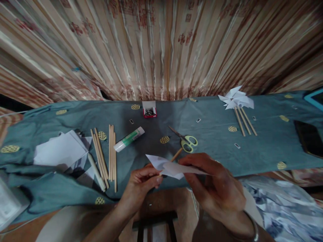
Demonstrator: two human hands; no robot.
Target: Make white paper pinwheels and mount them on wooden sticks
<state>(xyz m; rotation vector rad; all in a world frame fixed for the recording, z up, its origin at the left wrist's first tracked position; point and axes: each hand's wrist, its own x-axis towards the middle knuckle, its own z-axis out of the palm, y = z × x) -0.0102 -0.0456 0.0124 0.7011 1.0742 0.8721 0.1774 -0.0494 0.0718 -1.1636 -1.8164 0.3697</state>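
Note:
A folded white paper pinwheel (174,169) is held above the table's front edge. My right hand (214,185) pinches its right side between thumb and fingers. My left hand (143,181) is closed at its left side, thumb and fingertips together round the near end of a wooden stick (177,154). The stick runs up and away behind the paper, so its middle is hidden. Just beyond the stick's far end lie scissors (186,141) with yellow-green handles, their blades pointing away to the left.
A glue stick (129,138), loose wooden sticks (111,154) and a stack of white paper (59,148) lie to the left. Behind stands an open red box of small metal pieces (149,112). Finished pinwheels (234,98) and a phone (308,137) rest on the right.

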